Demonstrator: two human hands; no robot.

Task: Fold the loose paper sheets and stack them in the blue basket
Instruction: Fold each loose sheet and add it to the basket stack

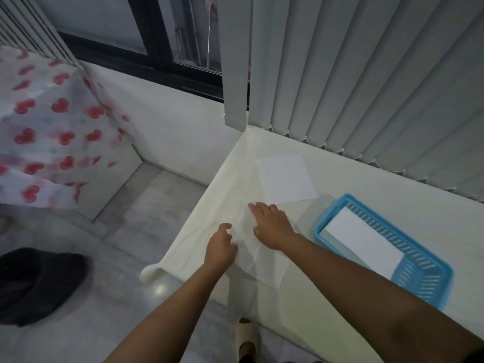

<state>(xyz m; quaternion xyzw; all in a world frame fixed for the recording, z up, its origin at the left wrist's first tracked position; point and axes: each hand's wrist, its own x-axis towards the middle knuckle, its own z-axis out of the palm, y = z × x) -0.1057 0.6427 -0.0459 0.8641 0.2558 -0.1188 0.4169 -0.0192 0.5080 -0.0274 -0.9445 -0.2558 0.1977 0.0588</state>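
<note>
A creased white paper sheet (258,260) lies on the cream-covered table (327,297) near its left edge. My left hand (220,247) rests on the sheet's left side with fingers curled at its edge. My right hand (272,224) presses flat on the sheet's upper part, fingers spread. A second, flat white sheet (286,178) lies farther back toward the table corner. To the right stands the blue basket (419,279) with a folded white sheet (364,244) inside it.
Grey vertical blinds (366,87) hang along the table's far side. Left of the table is tiled floor (117,258) with a dark cloth heap (36,281). A heart-patterned cover (47,127) drapes over furniture at the left. My sandalled foot (246,339) shows below the table edge.
</note>
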